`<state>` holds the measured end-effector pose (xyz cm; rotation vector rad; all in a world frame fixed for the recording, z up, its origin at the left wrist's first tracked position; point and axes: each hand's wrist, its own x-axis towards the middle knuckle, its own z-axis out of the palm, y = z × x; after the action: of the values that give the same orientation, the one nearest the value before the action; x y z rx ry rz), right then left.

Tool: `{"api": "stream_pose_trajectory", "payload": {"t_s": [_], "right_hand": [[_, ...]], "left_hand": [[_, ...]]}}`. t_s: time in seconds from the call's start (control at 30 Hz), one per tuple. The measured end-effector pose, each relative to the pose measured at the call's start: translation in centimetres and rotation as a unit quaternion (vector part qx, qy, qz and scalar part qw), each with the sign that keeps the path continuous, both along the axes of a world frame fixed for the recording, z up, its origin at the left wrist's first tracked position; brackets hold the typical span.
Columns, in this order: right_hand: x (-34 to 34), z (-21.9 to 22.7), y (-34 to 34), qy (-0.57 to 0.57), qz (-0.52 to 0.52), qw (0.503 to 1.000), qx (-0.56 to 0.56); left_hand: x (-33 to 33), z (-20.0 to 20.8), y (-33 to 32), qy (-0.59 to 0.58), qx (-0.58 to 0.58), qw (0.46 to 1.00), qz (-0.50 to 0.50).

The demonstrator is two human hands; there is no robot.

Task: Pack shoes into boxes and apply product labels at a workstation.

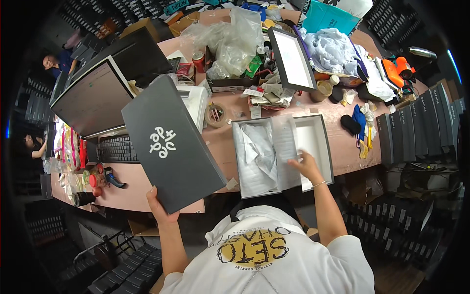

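Observation:
My left hand (161,208) grips the lower corner of a dark grey shoebox lid (188,171), which stands tilted with white lettering on its face. In front of me the open shoebox (320,122) rests at the table's front edge. White crumpled wrapping paper (257,149) fills its left part; whatever lies under the paper is hidden. A translucent white foam sheet (285,142) stands up across the middle of the box, and my right hand (308,167) has its curled fingers at that sheet's right edge. The white inside of the box shows on the right.
Behind the left-hand lid stand a laptop (93,98) and its dark keyboard (117,148). Further back are a box with plastic bags (235,44), another upright lid (293,59) and a tape roll (214,115). Shoeboxes (421,122) line the right side. Two people are at the far left.

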<state>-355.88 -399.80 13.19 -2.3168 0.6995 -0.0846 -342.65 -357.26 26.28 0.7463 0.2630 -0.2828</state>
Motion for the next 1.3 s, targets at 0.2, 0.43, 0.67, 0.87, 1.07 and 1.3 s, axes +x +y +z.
{"api": "stream_pose_trajectory", "payload": {"t_s": [0.2, 0.43, 0.67, 0.87, 1.07, 1.3], "right_hand": [[4.8, 6.6, 7.7, 0.010, 0.147, 0.968, 0.203], [4.6, 1.1, 11.7, -0.110, 0.120, 0.981, -0.102], [6.1, -1.3, 15.2, 0.056, 0.132, 0.972, -0.185], [6.7, -3.1, 15.2, 0.016, 0.118, 0.973, -0.197], [6.3, -3.7, 14.6, -0.014, 0.119, 0.973, -0.198], [3.8, 4.0, 9.6, -0.132, 0.057, 0.990, -0.015]], "left_hand": [[-0.5, -1.1, -1.1, -0.002, 0.036, 0.999, -0.028], [-1.2, 0.4, -1.5, -0.030, 0.066, 0.995, -0.067], [-1.3, 0.1, -1.0, -0.003, 0.082, 0.995, -0.063], [-1.3, 0.3, -1.3, -0.012, 0.088, 0.994, -0.068], [-1.7, 0.6, -1.1, -0.018, 0.092, 0.994, -0.052], [-0.6, 0.1, -2.1, -0.037, 0.091, 0.994, -0.056]]}}
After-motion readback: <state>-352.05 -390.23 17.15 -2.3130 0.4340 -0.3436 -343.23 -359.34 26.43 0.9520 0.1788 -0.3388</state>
